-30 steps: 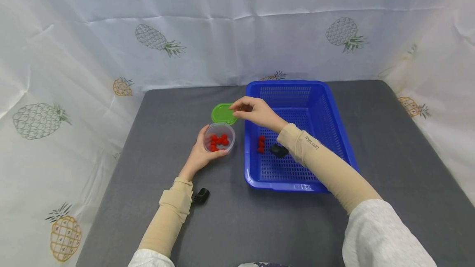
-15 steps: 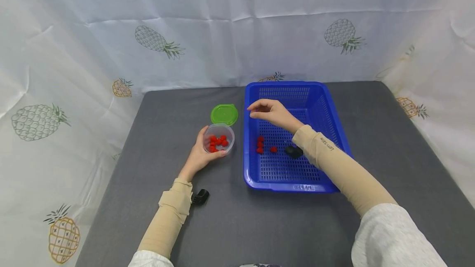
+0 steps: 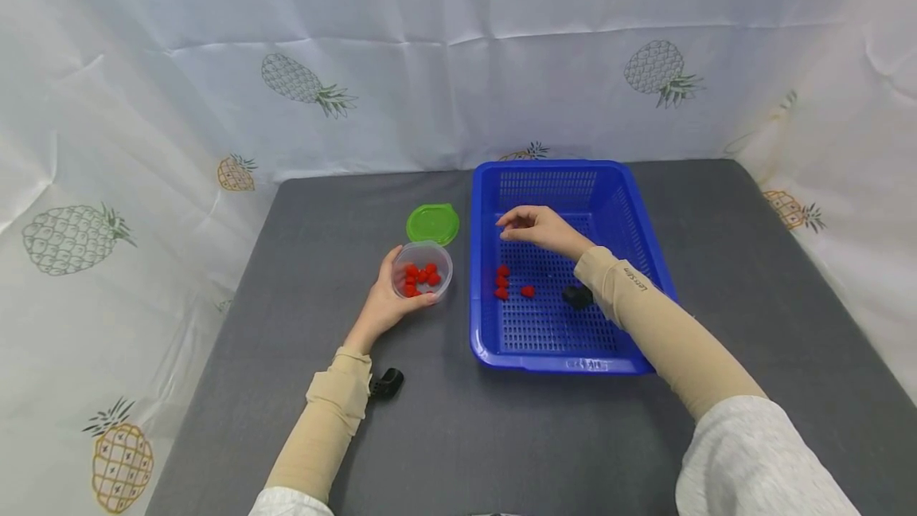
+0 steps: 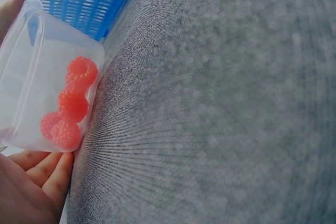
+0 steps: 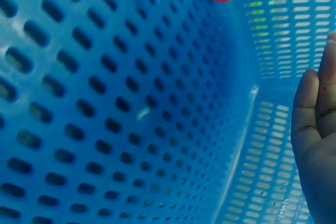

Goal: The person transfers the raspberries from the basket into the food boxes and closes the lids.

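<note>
My left hand (image 3: pixel 383 301) grips a small round clear plastic container (image 3: pixel 432 245) standing on the table, fingers on its far left side and thumb near the front. Several red raspberries (image 3: pixel 423 275) lie at its bottom; they show through the wall in the left wrist view. Over the blue basket (image 3: pixel 481 325) my right hand (image 3: pixel 540 229) hovers with loosely bent fingers, thumb and forefinger apart. Nothing can be seen between them. Below that hand, several raspberries (image 3: pixel 527 291) rest on the basket floor, most in a row near its left wall.
A green lid (image 3: pixel 433 224) lies flat on the grey table (image 3: pixel 444 436), just behind the container. The basket's raised walls stand right of the container. A pineapple-print white curtain (image 3: pixel 458 94) hangs behind and at both sides. Black wrist devices (image 3: pixel 388 383) sit under the forearms.
My right hand has moved right and nearer, from above the green lid to over the basket. A raspberry on the basket floor has come into sight. The left hand keeps holding the container.
</note>
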Motion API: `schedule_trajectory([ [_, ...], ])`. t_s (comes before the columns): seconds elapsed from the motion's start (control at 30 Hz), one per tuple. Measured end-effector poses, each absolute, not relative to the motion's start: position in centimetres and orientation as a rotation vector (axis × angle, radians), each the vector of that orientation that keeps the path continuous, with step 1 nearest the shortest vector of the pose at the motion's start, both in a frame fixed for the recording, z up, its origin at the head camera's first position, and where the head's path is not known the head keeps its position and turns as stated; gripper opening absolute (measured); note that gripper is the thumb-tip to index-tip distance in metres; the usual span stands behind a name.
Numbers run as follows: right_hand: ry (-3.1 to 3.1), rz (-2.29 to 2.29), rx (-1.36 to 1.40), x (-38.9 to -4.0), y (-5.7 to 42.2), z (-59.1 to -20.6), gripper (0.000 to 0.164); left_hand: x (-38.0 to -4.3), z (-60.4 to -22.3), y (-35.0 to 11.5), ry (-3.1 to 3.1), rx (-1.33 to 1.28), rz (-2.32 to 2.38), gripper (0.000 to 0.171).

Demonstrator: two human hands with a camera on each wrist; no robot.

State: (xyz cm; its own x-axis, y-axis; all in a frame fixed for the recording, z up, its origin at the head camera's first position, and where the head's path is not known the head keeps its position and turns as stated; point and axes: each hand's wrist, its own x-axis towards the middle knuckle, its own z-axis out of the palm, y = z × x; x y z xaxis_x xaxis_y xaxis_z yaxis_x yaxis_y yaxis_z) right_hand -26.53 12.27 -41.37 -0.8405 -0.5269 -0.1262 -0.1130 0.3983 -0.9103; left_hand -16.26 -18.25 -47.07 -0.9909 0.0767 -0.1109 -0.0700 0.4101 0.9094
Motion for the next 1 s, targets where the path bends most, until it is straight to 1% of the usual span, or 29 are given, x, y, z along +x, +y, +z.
schedule_trajectory([
  [0.13, 2.289, -1.337, -0.531, -26.7, 12.5, -42.0, 0.04, -16.2, -47.0, -18.2, 2.519, 0.006, 1.642, 0.102],
  [0.4, 2.308, -1.153, -0.545, -27.1, 12.7, -43.6, 0.032, -16.3, -47.2, -18.2, 2.51, 0.03, 1.675, 0.103],
  [0.63, 2.282, -1.076, -0.606, -26.7, 12.7, -44.2, 0.034, -16.1, -47.0, -18.3, 2.496, 0.037, 1.688, 0.104],
  [1.0, 2.29, -0.939, -0.662, -26.9, 12.5, -45.0, 0.032, -16.2, -47.0, -18.4, 2.499, 0.038, 1.679, 0.104],
])
